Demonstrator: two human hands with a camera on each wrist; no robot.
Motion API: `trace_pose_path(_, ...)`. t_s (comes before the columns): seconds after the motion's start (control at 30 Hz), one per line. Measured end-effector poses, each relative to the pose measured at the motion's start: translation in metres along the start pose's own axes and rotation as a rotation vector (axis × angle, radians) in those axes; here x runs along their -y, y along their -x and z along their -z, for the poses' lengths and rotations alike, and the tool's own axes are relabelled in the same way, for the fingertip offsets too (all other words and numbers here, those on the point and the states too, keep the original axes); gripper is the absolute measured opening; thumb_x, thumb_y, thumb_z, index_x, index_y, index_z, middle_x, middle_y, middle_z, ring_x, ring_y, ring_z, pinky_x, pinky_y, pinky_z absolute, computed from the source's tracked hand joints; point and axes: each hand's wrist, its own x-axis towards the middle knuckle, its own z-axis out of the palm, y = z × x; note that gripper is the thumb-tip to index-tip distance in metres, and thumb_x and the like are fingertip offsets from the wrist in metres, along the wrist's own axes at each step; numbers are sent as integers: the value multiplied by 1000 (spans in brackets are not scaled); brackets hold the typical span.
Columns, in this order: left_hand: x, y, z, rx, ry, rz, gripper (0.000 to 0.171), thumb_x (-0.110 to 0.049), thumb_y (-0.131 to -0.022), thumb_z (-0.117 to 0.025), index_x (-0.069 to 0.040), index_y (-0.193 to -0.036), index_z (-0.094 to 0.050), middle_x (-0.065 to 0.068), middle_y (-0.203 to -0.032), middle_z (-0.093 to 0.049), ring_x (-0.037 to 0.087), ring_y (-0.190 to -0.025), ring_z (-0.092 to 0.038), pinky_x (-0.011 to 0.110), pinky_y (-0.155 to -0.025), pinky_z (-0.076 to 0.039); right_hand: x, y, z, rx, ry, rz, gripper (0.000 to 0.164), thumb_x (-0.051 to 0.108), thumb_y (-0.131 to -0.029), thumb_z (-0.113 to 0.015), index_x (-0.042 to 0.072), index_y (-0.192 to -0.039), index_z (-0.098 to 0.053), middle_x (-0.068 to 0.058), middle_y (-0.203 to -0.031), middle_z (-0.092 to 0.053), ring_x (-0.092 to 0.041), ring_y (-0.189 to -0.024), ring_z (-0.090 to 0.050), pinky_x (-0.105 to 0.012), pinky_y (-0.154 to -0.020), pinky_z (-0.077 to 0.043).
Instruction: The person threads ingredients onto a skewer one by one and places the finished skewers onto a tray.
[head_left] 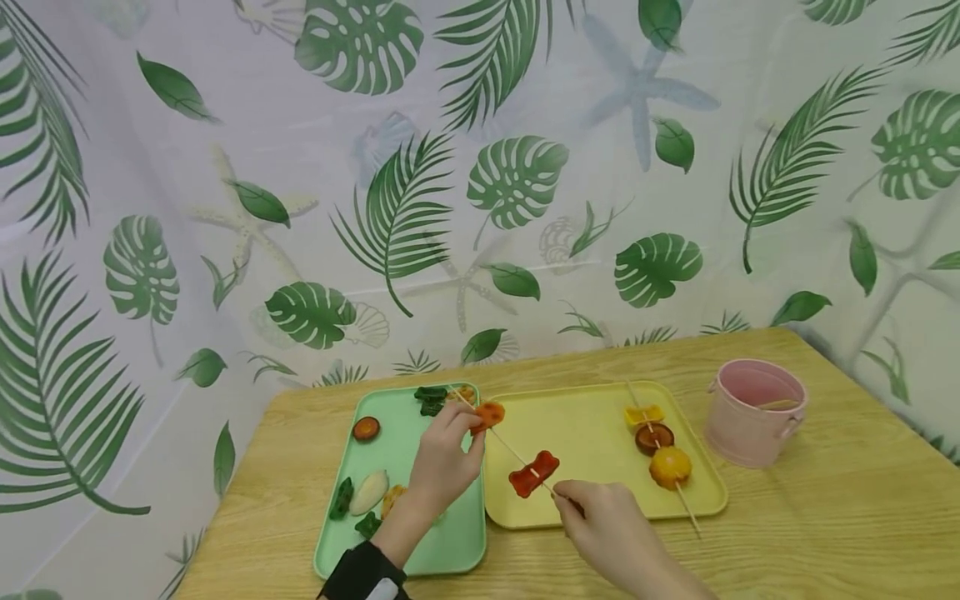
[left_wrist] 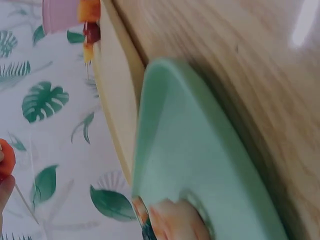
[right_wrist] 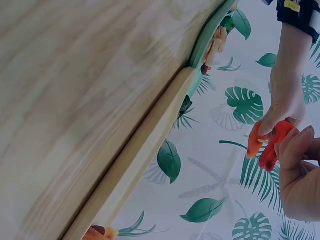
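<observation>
My right hand (head_left: pixel 611 529) pinches the lower end of a thin wooden skewer (head_left: pixel 508 447), which slants up and left over the trays. A red bow-tie-shaped toy food piece (head_left: pixel 534 474) is threaded on it just above those fingers. Farther up, my left hand (head_left: pixel 444 458) pinches an orange toy food piece (head_left: pixel 491 413) on the skewer, whose tip extends past it. The right wrist view shows the orange piece (right_wrist: pixel 254 142) close beside the red piece (right_wrist: pixel 275 145). Only fingertips and part of the orange piece (left_wrist: pixel 7 160) appear in the left wrist view.
Below my left arm lies a green tray (head_left: pixel 461 554) with a brown round piece (head_left: pixel 366 428), a pale oval piece (head_left: pixel 370 492) and several green and yellowish pieces. The yellow tray (head_left: pixel 577 417) beside it bears a loaded skewer (head_left: pixel 687 508). A pink bucket (head_left: pixel 750 433) stands right.
</observation>
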Motion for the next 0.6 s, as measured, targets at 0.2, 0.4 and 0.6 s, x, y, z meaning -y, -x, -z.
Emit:
trace_pose_path(0.2, -12, -4, -4, 18, 8, -51, 20, 9, -68, -74, -2, -81, -63, 8, -87, -56, 19, -78, -56, 23, -66, -49, 1, -11, -5, -75, 49, 13, 16, -5, -83, -60, 7, -74, -66, 13, -49, -38, 3, -40, -30, -17, -39, -31)
trace_pose_path(0.4, -18, -5, -9, 37, 12, -75, 19, 7, -70, -74, -2, -82, -63, 8, -87, -56, 18, -77, -57, 21, -66, -49, -2, -19, -7, -104, 71, -13, 13, -5, -84, -60, 3, -77, -68, 10, -50, -48, 3, -39, -37, -17, -39, -34)
trace_pose_path(0.6, -15, -1, -12, 56, 16, -87, 21, 6, -69, -76, -3, -83, -63, 7, -88, -54, 17, -77, -56, 19, -66, -48, -8, -19, -10, -107, 70, -25, 12, -4, -83, -61, 4, -79, -70, 9, -52, -51, 3, -42, -41, -16, -41, -37)
